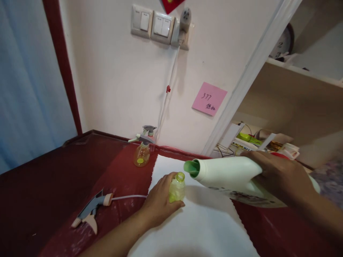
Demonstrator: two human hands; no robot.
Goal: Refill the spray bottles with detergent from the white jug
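My left hand point(160, 201) grips a small clear plastic bottle point(177, 187) with pale green liquid inside, standing uncapped on a white cloth point(193, 228). My right hand point(278, 176) holds a large white detergent bottle point(227, 175) tilted on its side. Its green spout point(192, 167) points left, just beside and above the small bottle's open mouth, without touching it. A grey trigger spray head point(91, 212) with a thin white tube point(128, 196) lies on the red table cover point(53, 178) left of my left hand. Behind the cloth stands an amber spray bottle point(141, 154) with a grey trigger top.
A white wall rises behind the table, with a switch panel point(152, 25) and a pink sticky note point(209, 99). A blue curtain point(29, 78) hangs at the left. Cluttered shelves point(257, 142) with papers and small items sit at the right.
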